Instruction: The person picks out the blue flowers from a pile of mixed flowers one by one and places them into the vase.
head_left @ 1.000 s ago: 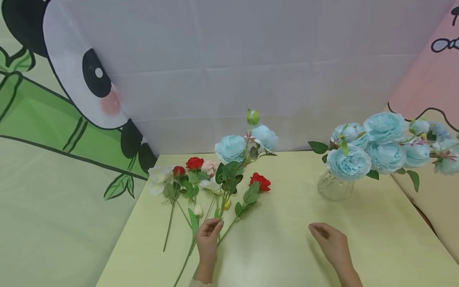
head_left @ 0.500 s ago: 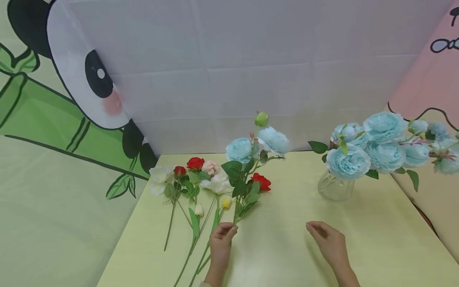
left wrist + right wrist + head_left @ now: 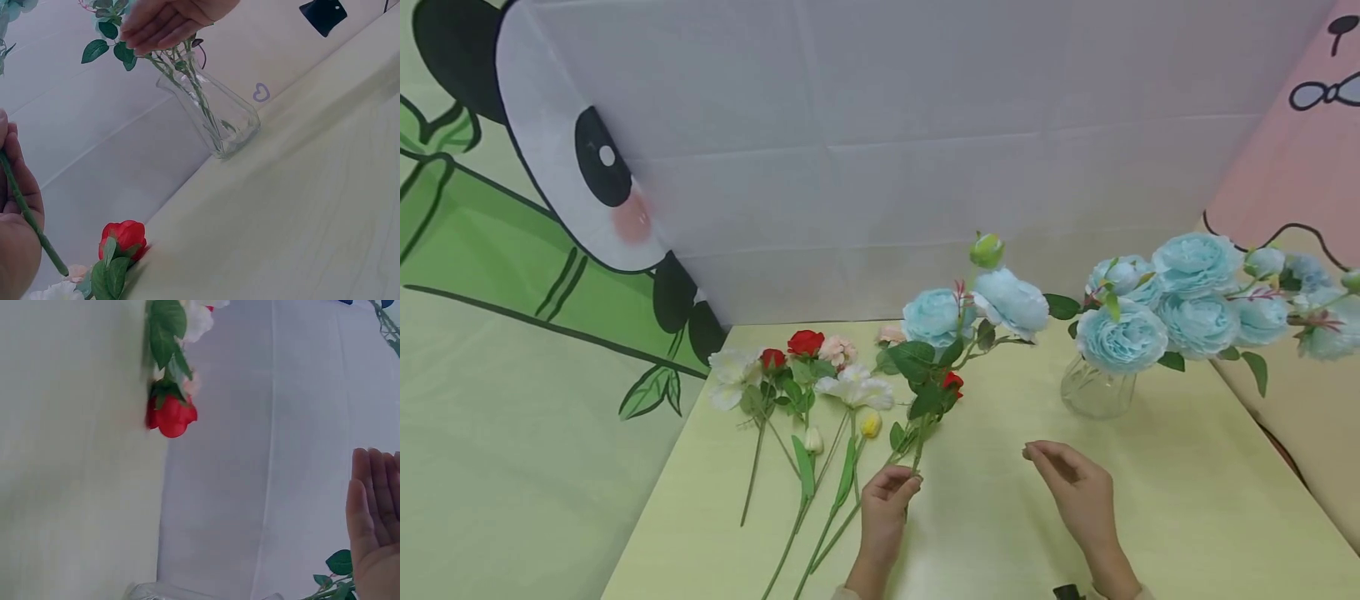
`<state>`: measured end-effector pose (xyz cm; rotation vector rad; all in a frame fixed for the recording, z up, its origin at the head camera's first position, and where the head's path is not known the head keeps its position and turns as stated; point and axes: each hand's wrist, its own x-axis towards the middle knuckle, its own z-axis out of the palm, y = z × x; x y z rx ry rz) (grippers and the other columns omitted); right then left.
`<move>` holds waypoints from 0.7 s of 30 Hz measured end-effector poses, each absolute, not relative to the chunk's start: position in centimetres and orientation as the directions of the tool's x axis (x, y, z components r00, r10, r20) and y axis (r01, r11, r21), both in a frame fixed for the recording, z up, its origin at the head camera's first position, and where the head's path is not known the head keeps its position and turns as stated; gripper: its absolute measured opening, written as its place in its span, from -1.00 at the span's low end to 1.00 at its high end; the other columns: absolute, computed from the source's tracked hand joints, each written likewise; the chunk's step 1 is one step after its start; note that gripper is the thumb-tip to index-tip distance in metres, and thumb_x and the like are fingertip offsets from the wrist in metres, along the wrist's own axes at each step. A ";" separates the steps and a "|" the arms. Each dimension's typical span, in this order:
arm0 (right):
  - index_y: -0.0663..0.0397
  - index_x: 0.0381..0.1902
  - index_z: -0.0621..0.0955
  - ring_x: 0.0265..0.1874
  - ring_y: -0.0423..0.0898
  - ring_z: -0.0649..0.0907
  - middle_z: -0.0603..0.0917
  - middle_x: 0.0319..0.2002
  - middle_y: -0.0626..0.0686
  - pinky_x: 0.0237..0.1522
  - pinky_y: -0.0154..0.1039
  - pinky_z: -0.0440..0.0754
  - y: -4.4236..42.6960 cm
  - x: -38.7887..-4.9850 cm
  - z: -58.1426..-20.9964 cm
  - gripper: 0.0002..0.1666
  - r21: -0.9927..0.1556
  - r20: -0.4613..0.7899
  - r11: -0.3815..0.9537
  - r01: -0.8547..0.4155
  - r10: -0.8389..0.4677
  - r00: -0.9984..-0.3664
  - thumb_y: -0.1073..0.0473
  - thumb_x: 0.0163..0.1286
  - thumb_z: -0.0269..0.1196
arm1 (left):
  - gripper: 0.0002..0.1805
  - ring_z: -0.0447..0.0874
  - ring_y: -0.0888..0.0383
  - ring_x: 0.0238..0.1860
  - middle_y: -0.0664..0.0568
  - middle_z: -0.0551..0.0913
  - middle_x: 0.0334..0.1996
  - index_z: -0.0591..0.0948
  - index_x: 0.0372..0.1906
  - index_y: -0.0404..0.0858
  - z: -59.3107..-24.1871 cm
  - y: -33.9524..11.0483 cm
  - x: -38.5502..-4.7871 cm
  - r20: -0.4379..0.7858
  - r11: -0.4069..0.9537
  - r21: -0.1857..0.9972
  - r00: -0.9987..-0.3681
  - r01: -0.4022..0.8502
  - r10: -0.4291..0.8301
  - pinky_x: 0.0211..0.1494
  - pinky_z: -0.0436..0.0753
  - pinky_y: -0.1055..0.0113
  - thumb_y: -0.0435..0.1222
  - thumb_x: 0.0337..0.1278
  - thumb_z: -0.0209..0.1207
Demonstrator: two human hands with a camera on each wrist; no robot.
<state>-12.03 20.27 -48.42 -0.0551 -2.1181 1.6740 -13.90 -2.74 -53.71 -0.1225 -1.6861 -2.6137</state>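
My left hand [image 3: 886, 517] pinches the green stem of an artificial blue flower [image 3: 934, 317], a branch with two full blooms, a green bud and dark leaves, held upright above the table. In the left wrist view the lower end of that stem [image 3: 37, 231] sticks out past the palm. My right hand [image 3: 1082, 496] hovers in front of a clear glass vase [image 3: 1097, 392] and holds nothing; its fingers are straight in the right wrist view. Several light-blue blooms [image 3: 1123, 337] stand in the vase, their stems visible through the glass in the left wrist view.
Left of centre on the table [image 3: 985, 533] lie several loose flowers: a red rose [image 3: 806, 342], white blooms [image 3: 854, 387], a yellow tulip [image 3: 871, 425] and a white tulip bud [image 3: 813, 440]. Another red rose [image 3: 953, 383] lies partly behind the held branch. A printed cloth [image 3: 925, 167] hangs behind.
My left hand has carried the blue flower to the right, clear of the loose flowers and closer to the vase. My right hand has shifted slightly left and up.
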 end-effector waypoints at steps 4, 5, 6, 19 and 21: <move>0.47 -0.27 0.61 -0.34 -0.32 0.69 0.73 -0.37 -0.20 -0.23 -0.53 0.60 19.6 -11.9 -46.9 -0.85 -0.938 0.347 0.104 -0.331 0.296 -0.890 0.47 0.20 0.19 | -0.75 0.58 0.37 -0.40 0.22 0.61 -0.46 0.61 -0.45 -0.03 -54.0 -2.2 -13.6 0.052 -0.403 0.915 -0.997 0.024 0.058 -0.24 0.59 0.54 -0.49 0.01 0.19; 0.49 -0.25 0.59 -0.32 -0.30 0.69 0.73 -0.36 -0.19 -0.22 -0.52 0.60 19.4 -11.9 -46.5 -0.84 -0.937 0.346 0.067 -0.342 0.299 -0.889 0.47 0.20 0.18 | -0.73 0.58 0.38 -0.40 0.23 0.61 -0.46 0.61 -0.45 -0.02 -54.1 -2.1 -13.5 0.052 -0.395 0.918 -0.996 0.020 0.071 -0.24 0.59 0.54 -0.51 0.02 0.17; 0.51 -0.23 0.58 -0.30 -0.29 0.70 0.73 -0.34 -0.16 -0.20 -0.51 0.60 19.3 -11.9 -46.1 -0.83 -0.937 0.342 0.032 -0.349 0.303 -0.890 0.47 0.21 0.17 | -0.71 0.58 0.38 -0.39 0.25 0.61 -0.46 0.61 -0.45 -0.01 -54.2 -2.0 -13.4 0.058 -0.385 0.923 -0.995 0.022 0.083 -0.24 0.59 0.54 -0.52 0.03 0.16; 0.38 -0.09 0.60 -0.26 -0.21 0.71 0.74 -0.24 -0.02 -0.21 -0.45 0.63 17.9 -11.8 -41.5 -0.64 -0.755 0.489 -0.259 -0.602 0.388 -0.781 0.62 0.14 0.12 | -0.87 0.59 0.38 -0.37 0.27 0.64 -0.45 0.58 -0.35 -0.41 -54.9 -1.3 -12.8 0.041 -0.282 0.959 -0.964 -0.036 0.263 -0.23 0.58 0.53 -0.44 -0.05 0.25; 0.31 -0.25 0.67 -0.34 -0.22 0.71 0.75 -0.34 -0.01 -0.26 -0.45 0.64 17.8 -11.8 -41.6 -0.70 -0.718 0.491 -0.281 -0.637 0.444 -0.749 0.63 0.11 0.15 | -0.72 0.58 0.39 -0.37 0.29 0.63 -0.44 0.50 -0.30 -0.60 -55.0 -1.2 -12.6 0.038 -0.257 0.966 -0.956 -0.040 0.291 -0.24 0.58 0.54 -0.44 -0.06 0.25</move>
